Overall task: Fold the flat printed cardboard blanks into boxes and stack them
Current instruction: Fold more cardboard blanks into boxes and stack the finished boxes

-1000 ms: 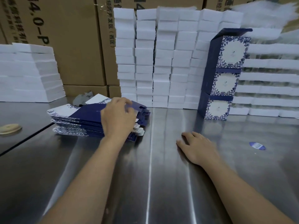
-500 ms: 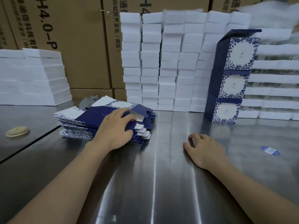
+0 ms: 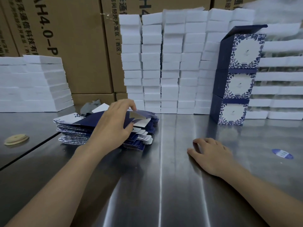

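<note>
A pile of flat blue-and-white printed blanks (image 3: pixel 77 128) lies on the steel table (image 3: pixel 155 185), left of centre. My left hand (image 3: pixel 113 126) pinches the top blank (image 3: pixel 141 117) at its right end, thumb under and fingers over, lifting that end off the pile. My right hand (image 3: pixel 211 154) rests palm down on the table with loosely bent fingers, holding nothing. Three folded blue floral boxes (image 3: pixel 236 76) stand stacked at the back right, the top one with its lid flap up.
Stacks of white foam blocks (image 3: pixel 172 63) line the back and the left (image 3: pixel 32 84), with brown cartons (image 3: pixel 65 38) behind. A round tan disc (image 3: pixel 16 139) lies at the far left. A blue oval sticker (image 3: pixel 282 154) sits on the table at the right.
My left hand has slid to the pile's right end and raised the top blank's edge. My right hand has stayed on the table.
</note>
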Demonstrator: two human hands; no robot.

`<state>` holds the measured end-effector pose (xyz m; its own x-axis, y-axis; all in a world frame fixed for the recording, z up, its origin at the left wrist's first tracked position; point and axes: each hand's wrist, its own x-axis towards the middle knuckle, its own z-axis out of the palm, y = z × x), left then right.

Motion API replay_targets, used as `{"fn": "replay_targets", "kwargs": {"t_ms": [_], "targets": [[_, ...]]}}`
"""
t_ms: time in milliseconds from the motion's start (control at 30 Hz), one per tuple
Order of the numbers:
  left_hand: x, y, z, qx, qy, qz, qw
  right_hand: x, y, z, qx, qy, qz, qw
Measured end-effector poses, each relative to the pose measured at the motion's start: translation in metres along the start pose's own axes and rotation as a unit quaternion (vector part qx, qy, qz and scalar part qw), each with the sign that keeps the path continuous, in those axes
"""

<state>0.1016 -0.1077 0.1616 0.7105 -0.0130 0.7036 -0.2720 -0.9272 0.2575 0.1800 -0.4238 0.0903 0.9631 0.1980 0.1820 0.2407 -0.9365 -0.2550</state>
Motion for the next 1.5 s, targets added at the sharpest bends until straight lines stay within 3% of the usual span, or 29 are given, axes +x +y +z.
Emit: {"fn": "replay_targets", "kwargs": {"t_ms": [367,500,600,800,900,1100,1300,1400,1500], "targets": [[-0.019,-0.032,-0.002,0.024,-0.025,-0.011,0.999,-0.001,0.002,-0.002,0.01,0.003,-0.004,1.0],[-0.023,-0.039,-0.001,0.053,0.067,-0.04,0.996,0.0,0.003,0.0,0.021,0.002,-0.008,1.0],[-0.008,-0.027,-0.002,0.063,0.125,0.011,0.99,0.003,0.005,0.001,0.027,0.003,-0.01,1.0],[0.04,0.041,0.003,-0.036,0.228,0.108,0.967,0.008,0.006,0.003,0.039,0.013,-0.012,0.999],[0.061,0.076,0.009,-0.146,0.294,0.115,0.937,0.016,0.007,0.004,0.032,0.023,-0.02,0.999],[0.074,0.127,0.035,-0.399,0.316,-0.039,0.86,0.042,0.014,-0.001,0.031,0.048,-0.043,0.997],[0.09,0.122,0.049,-0.583,0.311,-0.228,0.715,0.049,0.02,-0.003,0.133,0.12,-0.09,0.98],[0.088,0.115,0.058,-0.636,0.274,-0.297,0.657,0.045,0.021,-0.002,0.2,0.189,-0.106,0.956],[0.083,0.105,0.067,-0.659,0.244,-0.344,0.623,0.046,0.023,-0.004,0.255,0.245,-0.088,0.931]]}}
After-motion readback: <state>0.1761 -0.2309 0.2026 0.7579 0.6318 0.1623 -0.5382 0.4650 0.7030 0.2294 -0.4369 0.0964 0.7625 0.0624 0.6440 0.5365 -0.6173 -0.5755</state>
